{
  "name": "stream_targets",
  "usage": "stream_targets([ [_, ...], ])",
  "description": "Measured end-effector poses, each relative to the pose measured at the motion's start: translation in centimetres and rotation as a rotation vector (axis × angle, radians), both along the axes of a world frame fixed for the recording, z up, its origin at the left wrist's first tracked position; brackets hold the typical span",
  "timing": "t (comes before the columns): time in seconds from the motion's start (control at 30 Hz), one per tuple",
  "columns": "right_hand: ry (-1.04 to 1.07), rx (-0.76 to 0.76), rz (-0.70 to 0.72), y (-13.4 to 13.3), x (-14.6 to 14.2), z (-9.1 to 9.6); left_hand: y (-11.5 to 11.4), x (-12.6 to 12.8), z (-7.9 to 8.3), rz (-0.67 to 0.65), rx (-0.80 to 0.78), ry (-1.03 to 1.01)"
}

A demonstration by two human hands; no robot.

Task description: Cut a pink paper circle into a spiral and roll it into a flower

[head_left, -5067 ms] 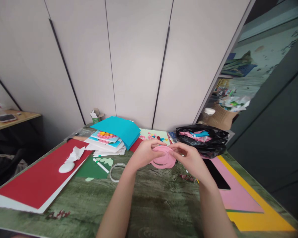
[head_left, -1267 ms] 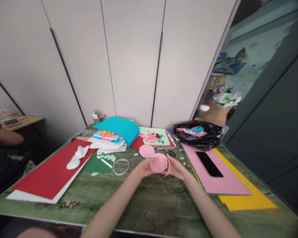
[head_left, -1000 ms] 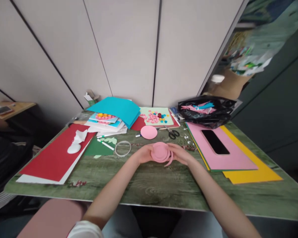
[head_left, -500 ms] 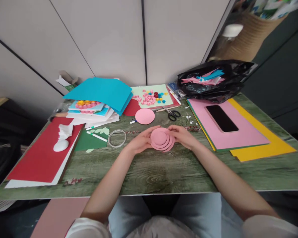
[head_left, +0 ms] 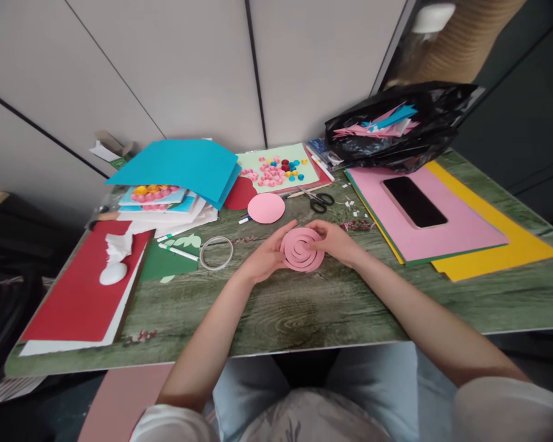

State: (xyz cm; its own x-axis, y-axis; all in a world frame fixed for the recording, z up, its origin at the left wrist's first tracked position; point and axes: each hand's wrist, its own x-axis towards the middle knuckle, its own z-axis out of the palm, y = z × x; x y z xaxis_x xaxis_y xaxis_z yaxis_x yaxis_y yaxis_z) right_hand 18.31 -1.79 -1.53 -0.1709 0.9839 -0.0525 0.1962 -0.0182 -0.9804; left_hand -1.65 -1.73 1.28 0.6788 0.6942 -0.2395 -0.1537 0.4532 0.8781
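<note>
Between my hands, just above the table, is a pink paper spiral [head_left: 300, 261] cut from a disc. My left hand [head_left: 270, 253] has its fingers closed on the spiral's left edge. With bent fingers, my right hand [head_left: 335, 242] grips it from the right, the fingertips reaching in over the coils. A flat pink paper disc [head_left: 266, 209] lies just beyond my left hand. Black-handled scissors [head_left: 321, 201] rest a little beyond my right hand. To the left of my left hand lies a roll of white tape [head_left: 216, 253].
Rolled paper pieces [head_left: 276, 174] sit on a pale green sheet at the back. Blue paper [head_left: 179, 169] and red paper [head_left: 74, 294] lie left. A phone [head_left: 413, 201] rests on pink paper at right, before a black bag [head_left: 396, 147] of scraps.
My right fingertips have moved inward over the paper. Its rings now sit closer together, and the spiral cut shows more plainly. The whole view has tilted slightly.
</note>
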Motion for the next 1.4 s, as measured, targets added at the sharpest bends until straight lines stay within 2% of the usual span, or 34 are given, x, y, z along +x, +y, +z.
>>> stream_targets([
  [0.37,-0.079,0.045,0.044,0.1,0.5,-0.5,-0.4,0.3,0.6,0.036,-0.024,0.016],
  [0.5,-0.137,0.058,0.040,0.0,0.4,-0.3,-0.5,0.2,0.8,0.068,0.011,0.067],
  [0.6,-0.154,0.067,0.044,-0.1,0.3,-0.1,-0.4,0.2,0.2,0.092,0.061,0.103],
  [0.73,-0.137,0.074,0.051,-0.3,0.1,0.0,0.0,0.5,-1.4,0.202,0.148,0.130],
  [0.83,-0.089,0.060,0.054,-0.3,0.0,0.0,0.2,0.7,-2.3,0.224,0.093,0.148],
  [0.93,-0.004,0.024,0.039,-0.2,0.2,0.0,0.4,0.8,-2.4,0.251,0.005,0.142],
  [1.13,0.209,-0.295,0.076,-0.2,1.0,0.7,1.0,0.7,-2.5,0.374,-0.115,0.007],
  [1.27,0.255,-0.280,0.010,-0.1,1.3,1.1,1.2,0.7,-2.6,0.384,-0.160,-0.010],
  [1.4,0.214,-0.238,-0.033,0.0,1.5,1.2,1.0,0.6,-1.8,0.326,-0.176,0.040],
])
